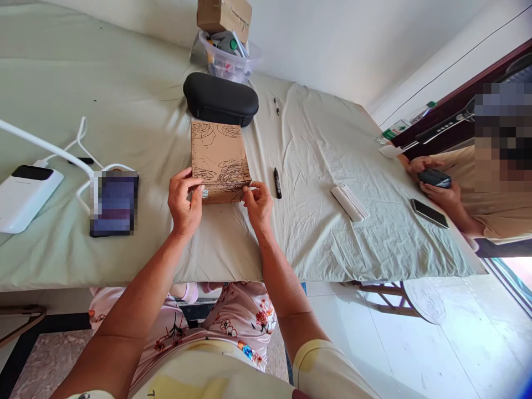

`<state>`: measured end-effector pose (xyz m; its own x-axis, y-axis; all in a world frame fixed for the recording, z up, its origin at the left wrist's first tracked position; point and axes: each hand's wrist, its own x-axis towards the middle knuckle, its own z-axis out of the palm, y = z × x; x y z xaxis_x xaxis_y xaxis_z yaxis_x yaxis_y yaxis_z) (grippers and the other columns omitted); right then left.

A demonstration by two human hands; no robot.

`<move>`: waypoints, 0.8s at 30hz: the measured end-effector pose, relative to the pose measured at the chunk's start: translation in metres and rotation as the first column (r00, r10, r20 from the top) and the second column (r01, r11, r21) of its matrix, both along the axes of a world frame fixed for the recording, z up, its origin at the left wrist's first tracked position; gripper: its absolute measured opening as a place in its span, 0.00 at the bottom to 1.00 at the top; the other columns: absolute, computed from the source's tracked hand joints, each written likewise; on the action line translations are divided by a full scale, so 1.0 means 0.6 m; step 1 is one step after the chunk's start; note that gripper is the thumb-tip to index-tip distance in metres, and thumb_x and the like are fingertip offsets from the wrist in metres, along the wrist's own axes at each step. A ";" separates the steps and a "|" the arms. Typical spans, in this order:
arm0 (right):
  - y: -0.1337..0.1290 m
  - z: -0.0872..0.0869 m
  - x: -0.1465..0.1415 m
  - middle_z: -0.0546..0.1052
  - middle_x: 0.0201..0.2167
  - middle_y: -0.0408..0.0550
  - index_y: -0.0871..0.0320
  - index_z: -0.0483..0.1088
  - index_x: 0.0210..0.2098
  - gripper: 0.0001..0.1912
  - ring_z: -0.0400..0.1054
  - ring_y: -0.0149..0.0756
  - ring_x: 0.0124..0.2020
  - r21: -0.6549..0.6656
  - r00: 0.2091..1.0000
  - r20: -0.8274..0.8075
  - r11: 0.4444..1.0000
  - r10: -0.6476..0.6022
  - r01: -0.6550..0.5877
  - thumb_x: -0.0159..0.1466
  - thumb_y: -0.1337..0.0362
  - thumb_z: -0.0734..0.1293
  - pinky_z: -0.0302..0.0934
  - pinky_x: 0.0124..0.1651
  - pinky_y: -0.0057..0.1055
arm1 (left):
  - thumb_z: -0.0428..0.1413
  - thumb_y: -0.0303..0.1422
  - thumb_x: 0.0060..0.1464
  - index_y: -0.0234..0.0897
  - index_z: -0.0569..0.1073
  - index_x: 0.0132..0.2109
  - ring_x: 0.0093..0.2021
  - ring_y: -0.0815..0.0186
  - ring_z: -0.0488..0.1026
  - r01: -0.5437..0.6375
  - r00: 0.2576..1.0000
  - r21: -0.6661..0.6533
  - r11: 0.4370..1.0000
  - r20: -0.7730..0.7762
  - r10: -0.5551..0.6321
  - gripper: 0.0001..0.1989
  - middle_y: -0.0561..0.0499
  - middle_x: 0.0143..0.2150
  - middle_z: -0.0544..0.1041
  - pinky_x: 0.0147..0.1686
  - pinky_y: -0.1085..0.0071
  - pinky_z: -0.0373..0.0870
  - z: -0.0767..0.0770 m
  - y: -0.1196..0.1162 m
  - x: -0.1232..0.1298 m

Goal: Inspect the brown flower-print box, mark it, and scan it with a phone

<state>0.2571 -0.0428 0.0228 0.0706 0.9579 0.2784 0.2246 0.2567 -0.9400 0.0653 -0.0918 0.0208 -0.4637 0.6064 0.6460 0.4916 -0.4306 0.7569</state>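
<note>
A small brown cardboard box lies on the cloth-covered table, its top marked with black scribbled loops near the corners. At the box's near left corner, my left hand grips the edge between thumb and fingers. My right hand pinches the near right corner. Right behind the box sits a black hard case. A black marker lies on the cloth just right of my right hand.
To the left are a phone, a white power bank and cables. A plastic basket stands at the back, near another cardboard box. A pen, a white case and another phone lie rightward. Another person's hands hold a dark object.
</note>
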 end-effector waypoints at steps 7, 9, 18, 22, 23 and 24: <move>-0.001 -0.007 -0.001 0.69 0.19 0.31 0.54 0.72 0.43 0.18 0.61 0.26 0.21 -0.003 0.996 0.085 1.000 0.010 -0.010 0.66 0.45 0.71 0.57 0.29 0.27 | 0.62 0.47 0.65 0.40 0.77 0.46 0.60 0.57 0.75 0.014 0.987 0.027 1.000 0.159 -0.018 0.15 0.42 0.59 0.77 0.54 0.62 0.80 -0.005 0.005 -0.005; 0.000 -0.008 -0.001 0.69 0.20 0.32 0.53 0.73 0.42 0.17 0.61 0.27 0.22 -0.015 0.996 0.086 1.000 0.021 -0.020 0.66 0.47 0.71 0.57 0.30 0.27 | 0.63 0.48 0.64 0.39 0.77 0.46 0.61 0.57 0.74 0.014 0.976 0.055 0.998 0.214 -0.026 0.16 0.42 0.58 0.76 0.58 0.61 0.78 -0.007 0.009 -0.008; 0.003 -0.010 0.006 0.69 0.21 0.34 0.53 0.74 0.44 0.16 0.63 0.28 0.24 -0.009 0.996 0.090 1.000 -0.012 0.013 0.67 0.48 0.70 0.60 0.30 0.27 | 0.68 0.53 0.55 0.40 0.75 0.44 0.58 0.59 0.77 0.062 0.909 0.076 0.995 0.407 -0.087 0.23 0.45 0.58 0.76 0.62 0.59 0.75 -0.020 0.027 -0.020; 0.005 -0.011 0.006 0.72 0.24 0.36 0.52 0.73 0.44 0.19 0.62 0.27 0.24 0.065 0.999 0.049 0.998 -0.017 0.014 0.68 0.44 0.70 0.61 0.29 0.27 | 0.69 0.51 0.52 0.41 0.73 0.44 0.53 0.61 0.78 0.104 0.855 0.043 0.994 0.507 -0.111 0.23 0.45 0.58 0.76 0.53 0.62 0.78 -0.018 0.026 -0.017; 0.006 -0.011 0.005 0.72 0.25 0.36 0.52 0.73 0.44 0.19 0.61 0.27 0.23 0.091 0.999 0.035 0.996 -0.016 0.013 0.68 0.43 0.69 0.61 0.29 0.27 | 0.69 0.51 0.51 0.41 0.73 0.44 0.51 0.61 0.78 0.108 0.841 0.038 0.993 0.529 -0.112 0.23 0.46 0.56 0.76 0.51 0.64 0.78 -0.017 0.026 -0.016; 0.006 -0.010 0.004 0.73 0.25 0.36 0.52 0.73 0.44 0.20 0.61 0.26 0.23 0.119 1.000 0.014 0.993 -0.018 0.016 0.68 0.43 0.69 0.62 0.29 0.27 | 0.70 0.51 0.51 0.41 0.73 0.44 0.50 0.63 0.78 0.113 0.826 0.035 0.993 0.551 -0.113 0.24 0.46 0.55 0.77 0.47 0.67 0.78 -0.016 0.025 -0.014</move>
